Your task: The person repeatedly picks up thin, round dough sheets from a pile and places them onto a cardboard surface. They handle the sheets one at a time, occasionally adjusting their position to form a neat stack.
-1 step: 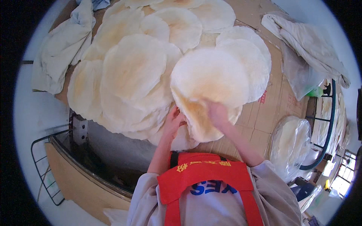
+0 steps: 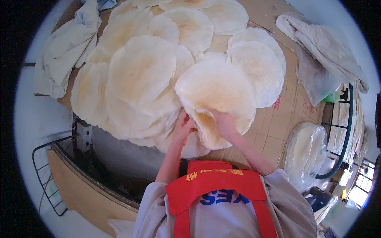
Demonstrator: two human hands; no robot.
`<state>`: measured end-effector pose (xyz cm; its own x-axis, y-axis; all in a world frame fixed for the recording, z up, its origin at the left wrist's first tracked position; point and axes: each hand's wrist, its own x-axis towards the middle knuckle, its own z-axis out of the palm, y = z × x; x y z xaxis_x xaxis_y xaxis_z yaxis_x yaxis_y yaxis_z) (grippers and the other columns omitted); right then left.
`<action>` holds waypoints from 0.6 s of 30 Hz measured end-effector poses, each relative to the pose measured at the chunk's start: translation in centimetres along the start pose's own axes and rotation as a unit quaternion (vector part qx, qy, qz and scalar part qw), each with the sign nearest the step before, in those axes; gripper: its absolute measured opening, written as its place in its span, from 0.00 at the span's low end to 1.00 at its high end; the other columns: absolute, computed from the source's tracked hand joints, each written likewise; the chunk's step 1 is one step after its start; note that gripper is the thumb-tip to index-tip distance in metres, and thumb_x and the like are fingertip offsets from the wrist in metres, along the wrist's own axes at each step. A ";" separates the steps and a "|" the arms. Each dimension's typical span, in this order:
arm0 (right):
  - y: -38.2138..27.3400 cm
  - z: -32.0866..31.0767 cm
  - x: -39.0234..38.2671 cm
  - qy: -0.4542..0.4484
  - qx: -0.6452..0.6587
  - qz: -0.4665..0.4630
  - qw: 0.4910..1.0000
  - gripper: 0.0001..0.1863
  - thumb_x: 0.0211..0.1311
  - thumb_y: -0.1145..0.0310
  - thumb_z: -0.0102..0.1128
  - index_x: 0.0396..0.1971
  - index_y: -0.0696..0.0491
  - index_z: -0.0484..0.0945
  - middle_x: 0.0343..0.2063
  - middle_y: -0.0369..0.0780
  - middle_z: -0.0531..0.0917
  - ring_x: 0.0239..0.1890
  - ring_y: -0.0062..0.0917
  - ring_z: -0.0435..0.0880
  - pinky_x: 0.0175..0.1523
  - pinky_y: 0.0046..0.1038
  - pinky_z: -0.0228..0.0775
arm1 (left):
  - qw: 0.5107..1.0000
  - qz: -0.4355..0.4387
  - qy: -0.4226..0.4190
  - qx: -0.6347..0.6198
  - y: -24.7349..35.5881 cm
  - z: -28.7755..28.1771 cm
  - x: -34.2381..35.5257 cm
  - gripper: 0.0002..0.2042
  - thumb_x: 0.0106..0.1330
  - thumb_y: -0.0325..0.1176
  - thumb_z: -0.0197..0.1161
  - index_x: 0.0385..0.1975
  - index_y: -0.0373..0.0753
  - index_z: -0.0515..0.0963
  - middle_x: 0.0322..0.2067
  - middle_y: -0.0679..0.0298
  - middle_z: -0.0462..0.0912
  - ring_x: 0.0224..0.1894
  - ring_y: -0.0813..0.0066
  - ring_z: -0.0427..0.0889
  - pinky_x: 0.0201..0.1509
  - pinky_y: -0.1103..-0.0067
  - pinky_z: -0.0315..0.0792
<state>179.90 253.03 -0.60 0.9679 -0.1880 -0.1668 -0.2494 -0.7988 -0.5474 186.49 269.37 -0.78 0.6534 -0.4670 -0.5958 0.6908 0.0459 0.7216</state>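
Observation:
A large, thin, round flatbread [image 2: 216, 85], cream with pale brown patches, is bent in front of me. Its near part folds up, showing a browner inner face. My right hand [image 2: 224, 123] has its fingers closed on the near edge of the fold. At the left edge, my left hand [image 2: 185, 127] pinches the same flatbread with curled fingers; their tips are partly hidden. To the left, a pile of similar flatbreads [image 2: 143, 71] overlaps across the table, and two more rounds [image 2: 258, 65] lie beyond my right hand.
Cardboard [image 2: 266, 131] covers the table. Pale cloths lie at the left [image 2: 69, 51] and right [image 2: 323, 43]. A clear plastic bag of rounds [image 2: 305, 148] sits at the right near a dark metal rail [image 2: 346, 139]. A dark gap [image 2: 115, 158] opens at the near left.
The flatbread's far part has sunk toward me and slightly left, uncovering more of the rounds behind. My right hand has shifted a little left; my left hand stays in place.

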 end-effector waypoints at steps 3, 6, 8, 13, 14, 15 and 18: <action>-3.1 -0.1 -1.0 -0.060 0.150 0.076 0.984 0.24 0.50 0.64 0.51 0.50 0.53 0.65 0.27 0.48 0.78 0.29 0.40 0.78 0.34 0.35 0.70 | 0.999 0.005 0.039 0.021 -0.3 -0.2 0.1 0.17 0.56 0.28 0.50 0.48 0.39 0.65 0.39 0.66 0.73 0.36 0.78 0.74 0.32 0.81 0.71; -3.2 1.7 -1.5 0.073 0.154 -0.022 0.985 0.27 0.48 0.63 0.55 0.50 0.53 0.63 0.25 0.48 0.78 0.28 0.40 0.78 0.33 0.35 0.70 | 0.999 0.003 0.040 0.004 -1.0 0.0 0.6 0.15 0.55 0.27 0.49 0.44 0.39 0.67 0.36 0.66 0.73 0.33 0.79 0.74 0.29 0.83 0.70; -3.2 2.3 -1.6 0.081 0.153 -0.016 0.985 0.27 0.47 0.64 0.56 0.50 0.53 0.64 0.24 0.48 0.78 0.27 0.40 0.78 0.32 0.35 0.70 | 0.999 0.025 0.046 0.015 -1.9 -0.4 1.0 0.16 0.56 0.32 0.50 0.46 0.41 0.66 0.37 0.67 0.73 0.35 0.77 0.74 0.30 0.80 0.72; -2.4 2.4 -0.7 -0.011 0.127 0.117 0.985 0.24 0.47 0.69 0.54 0.48 0.51 0.66 0.22 0.47 0.77 0.25 0.39 0.78 0.31 0.35 0.69 | 0.998 -0.009 0.064 -0.011 -3.3 -2.4 2.3 0.16 0.57 0.34 0.49 0.47 0.43 0.66 0.38 0.66 0.74 0.35 0.74 0.76 0.30 0.77 0.73; -3.0 2.4 -0.7 0.015 0.087 0.113 0.990 0.22 0.46 0.70 0.54 0.46 0.51 0.68 0.21 0.47 0.77 0.24 0.39 0.77 0.30 0.35 0.69 | 0.998 -0.011 0.065 -0.023 -3.2 -2.3 2.4 0.16 0.57 0.34 0.49 0.47 0.44 0.66 0.38 0.66 0.74 0.35 0.73 0.76 0.30 0.77 0.73; -3.5 2.6 -0.7 0.040 0.046 0.107 0.992 0.21 0.46 0.71 0.53 0.45 0.51 0.69 0.20 0.47 0.77 0.24 0.39 0.77 0.30 0.36 0.69 | 0.997 -0.013 0.067 -0.036 -3.0 -2.1 2.4 0.16 0.57 0.34 0.48 0.47 0.44 0.66 0.38 0.66 0.75 0.35 0.72 0.76 0.31 0.76 0.73; -4.5 3.7 -0.6 0.042 0.042 0.110 0.992 0.14 0.47 0.70 0.52 0.37 0.53 0.74 0.20 0.47 0.77 0.23 0.40 0.77 0.28 0.35 0.68 | 0.995 -0.031 0.070 -0.069 -1.0 -0.4 0.8 0.15 0.55 0.31 0.52 0.44 0.40 0.68 0.37 0.66 0.73 0.36 0.77 0.74 0.31 0.78 0.73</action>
<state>180.30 258.81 -1.08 0.8881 -0.4022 -0.2227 -0.4530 -0.6830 -0.5730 186.45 269.34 -2.12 0.6388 -0.3451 -0.6876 0.7604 0.1472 0.6326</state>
